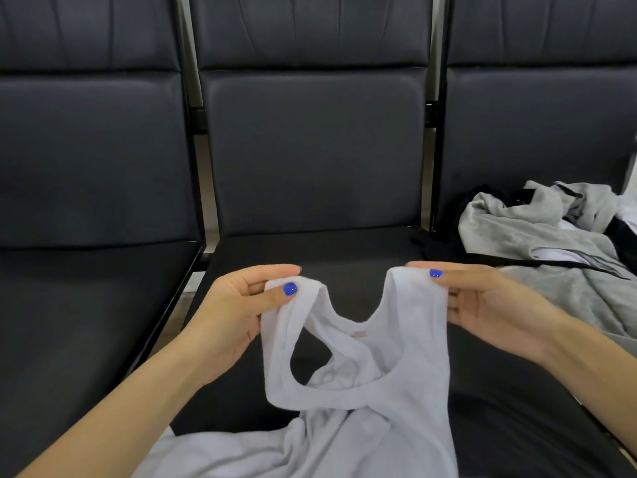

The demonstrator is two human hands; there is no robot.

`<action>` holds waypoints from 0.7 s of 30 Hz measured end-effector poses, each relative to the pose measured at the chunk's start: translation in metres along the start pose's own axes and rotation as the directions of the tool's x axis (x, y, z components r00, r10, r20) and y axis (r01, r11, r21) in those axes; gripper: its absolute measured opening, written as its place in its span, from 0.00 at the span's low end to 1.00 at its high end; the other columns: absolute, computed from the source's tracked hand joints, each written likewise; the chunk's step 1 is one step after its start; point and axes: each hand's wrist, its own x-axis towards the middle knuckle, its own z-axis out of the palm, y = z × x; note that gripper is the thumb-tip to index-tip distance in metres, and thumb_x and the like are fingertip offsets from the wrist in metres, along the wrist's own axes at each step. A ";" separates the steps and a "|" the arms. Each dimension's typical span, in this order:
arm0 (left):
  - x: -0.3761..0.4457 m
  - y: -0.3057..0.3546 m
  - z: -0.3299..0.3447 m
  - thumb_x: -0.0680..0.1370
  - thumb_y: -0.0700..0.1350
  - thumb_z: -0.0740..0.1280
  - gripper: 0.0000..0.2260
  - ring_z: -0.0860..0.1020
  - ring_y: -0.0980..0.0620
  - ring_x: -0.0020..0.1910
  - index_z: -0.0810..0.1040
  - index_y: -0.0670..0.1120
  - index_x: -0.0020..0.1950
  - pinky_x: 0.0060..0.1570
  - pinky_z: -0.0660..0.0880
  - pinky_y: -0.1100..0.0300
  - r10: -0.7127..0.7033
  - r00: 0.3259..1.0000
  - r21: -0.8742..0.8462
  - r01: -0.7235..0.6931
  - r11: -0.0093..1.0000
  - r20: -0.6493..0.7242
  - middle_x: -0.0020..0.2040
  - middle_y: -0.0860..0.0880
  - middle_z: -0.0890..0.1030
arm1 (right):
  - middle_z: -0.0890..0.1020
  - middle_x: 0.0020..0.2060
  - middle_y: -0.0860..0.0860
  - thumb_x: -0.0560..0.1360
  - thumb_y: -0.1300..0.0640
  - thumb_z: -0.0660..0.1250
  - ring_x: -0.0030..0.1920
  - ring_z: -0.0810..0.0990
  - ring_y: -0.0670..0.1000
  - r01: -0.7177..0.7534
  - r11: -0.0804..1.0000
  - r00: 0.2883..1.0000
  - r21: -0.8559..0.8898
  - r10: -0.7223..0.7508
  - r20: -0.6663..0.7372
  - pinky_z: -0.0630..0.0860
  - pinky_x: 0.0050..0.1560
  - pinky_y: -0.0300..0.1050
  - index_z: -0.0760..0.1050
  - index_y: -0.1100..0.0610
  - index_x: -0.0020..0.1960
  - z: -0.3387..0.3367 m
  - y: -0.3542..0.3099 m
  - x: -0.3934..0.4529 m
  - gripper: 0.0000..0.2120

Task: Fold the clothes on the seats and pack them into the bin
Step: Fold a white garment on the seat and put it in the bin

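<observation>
From the head view I am watching the left hand (229,305) and right hand (482,305) each pinching a strap of the white top (362,408) over the middle seat (310,250), spreading it flat for folding, I judge.

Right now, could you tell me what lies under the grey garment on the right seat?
Under the grey garment I can see black fabric poking out at its left edge and something white in its folds. Whatever else the pile covers is hidden.

Row of dark padded seats (310,160); grey-and-black clothes heap (537,236) on right seat; white top (362,391) partly on middle seat.
</observation>
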 end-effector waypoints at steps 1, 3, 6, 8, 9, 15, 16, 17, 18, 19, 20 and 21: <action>0.000 -0.001 0.000 0.70 0.37 0.69 0.11 0.84 0.48 0.45 0.83 0.51 0.46 0.47 0.81 0.52 0.066 0.997 0.108 -0.062 0.992 -0.028 0.44 0.49 0.85 | 0.85 0.49 0.55 0.69 0.56 0.65 0.49 0.84 0.52 0.001 0.999 1.000 -0.053 0.000 0.010 0.81 0.48 0.44 0.83 0.59 0.52 0.002 -0.001 -0.001 0.15; -0.002 -0.002 0.001 0.70 0.42 0.70 0.07 0.83 0.48 0.46 0.84 0.52 0.44 0.51 0.79 0.49 0.124 0.992 0.197 -0.118 0.973 -0.019 0.44 0.49 0.85 | 0.85 0.46 0.56 0.70 0.51 0.64 0.48 0.84 0.52 0.001 0.981 1.000 -0.193 -0.002 -0.002 0.78 0.48 0.44 0.84 0.59 0.48 0.004 -0.001 -0.004 0.15; -0.004 -0.002 0.003 0.66 0.47 0.68 0.12 0.83 0.47 0.46 0.84 0.47 0.48 0.52 0.79 0.48 0.143 0.990 0.217 -0.143 0.966 0.015 0.45 0.47 0.85 | 0.84 0.43 0.58 0.75 0.54 0.65 0.46 0.82 0.54 0.015 0.912 0.997 -0.410 -0.044 -0.062 0.76 0.50 0.47 0.83 0.63 0.44 0.003 0.004 -0.002 0.13; -0.002 -0.003 0.003 0.69 0.45 0.68 0.09 0.83 0.50 0.45 0.83 0.47 0.48 0.50 0.80 0.56 0.195 0.981 0.259 -0.189 0.947 0.003 0.44 0.49 0.85 | 0.83 0.43 0.59 0.75 0.59 0.67 0.44 0.81 0.55 0.014 0.891 0.995 -0.454 -0.059 -0.084 0.76 0.49 0.49 0.81 0.64 0.45 0.001 0.008 0.001 0.08; -0.002 -0.003 0.002 0.72 0.42 0.68 0.06 0.83 0.54 0.44 0.82 0.47 0.47 0.46 0.79 0.63 0.219 0.976 0.271 -0.209 0.940 -0.007 0.42 0.51 0.85 | 0.84 0.43 0.59 0.75 0.61 0.67 0.44 0.81 0.54 0.009 0.891 0.995 -0.453 -0.053 -0.084 0.77 0.49 0.49 0.80 0.63 0.46 0.001 0.009 0.002 0.05; 0.003 -0.008 -0.004 0.76 0.37 0.66 0.08 0.80 0.62 0.41 0.81 0.50 0.43 0.41 0.75 0.73 0.266 0.964 0.351 -0.254 0.902 0.013 0.41 0.56 0.83 | 0.85 0.44 0.53 0.76 0.62 0.67 0.45 0.84 0.50 0.012 0.826 0.996 -0.563 -0.057 -0.064 0.78 0.44 0.41 0.79 0.57 0.51 -0.002 0.016 0.006 0.05; 0.006 -0.013 -0.008 0.75 0.37 0.67 0.09 0.80 0.61 0.42 0.82 0.51 0.42 0.42 0.75 0.72 0.230 0.972 0.376 -0.233 0.897 0.054 0.42 0.55 0.82 | 0.85 0.42 0.53 0.75 0.61 0.68 0.44 0.84 0.50 0.009 0.802 0.992 -0.598 -0.085 -0.098 0.78 0.43 0.41 0.79 0.57 0.48 -0.003 0.017 0.009 0.03; 0.008 -0.017 -0.011 0.75 0.39 0.69 0.11 0.79 0.60 0.44 0.83 0.54 0.40 0.44 0.76 0.69 0.164 0.980 0.442 -0.197 0.875 0.113 0.43 0.53 0.81 | 0.85 0.40 0.52 0.74 0.61 0.70 0.42 0.84 0.50 0.005 0.775 0.986 -0.632 -0.108 -0.125 0.79 0.43 0.40 0.79 0.58 0.46 -0.004 0.018 0.011 0.01; 0.010 -0.023 -0.015 0.74 0.42 0.70 0.11 0.78 0.60 0.46 0.83 0.59 0.38 0.47 0.75 0.67 0.081 0.979 0.537 -0.172 0.826 0.189 0.44 0.54 0.79 | 0.85 0.38 0.52 0.73 0.60 0.71 0.41 0.84 0.50 0.004 0.749 0.983 -0.662 -0.125 -0.136 0.78 0.42 0.40 0.79 0.58 0.44 -0.005 0.019 0.012 0.01; 0.010 -0.028 -0.019 0.73 0.46 0.70 0.11 0.76 0.60 0.50 0.82 0.64 0.38 0.51 0.74 0.65 -0.041 0.961 0.633 -0.149 0.760 0.275 0.48 0.57 0.75 | 0.85 0.37 0.51 0.73 0.60 0.71 0.40 0.84 0.49 0.009 0.728 0.982 -0.686 -0.136 -0.132 0.78 0.42 0.40 0.79 0.58 0.42 -0.005 0.020 0.013 0.02; 0.009 -0.034 -0.020 0.73 0.51 0.70 0.10 0.74 0.61 0.54 0.80 0.68 0.38 0.55 0.72 0.64 -0.180 0.921 0.710 -0.132 0.692 0.346 0.52 0.59 0.73 | 0.84 0.38 0.50 0.72 0.60 0.72 0.40 0.84 0.48 0.018 0.706 0.982 -0.708 -0.147 -0.121 0.78 0.42 0.40 0.80 0.58 0.41 -0.006 0.021 0.014 0.02; 0.006 -0.036 -0.019 0.73 0.55 0.69 0.06 0.72 0.63 0.56 0.79 0.68 0.38 0.59 0.70 0.64 -0.327 0.867 0.772 -0.098 0.628 0.376 0.55 0.60 0.71 | 0.84 0.39 0.50 0.71 0.59 0.73 0.41 0.83 0.48 0.028 0.681 0.980 -0.732 -0.163 -0.114 0.78 0.43 0.39 0.80 0.57 0.40 -0.006 0.022 0.014 0.03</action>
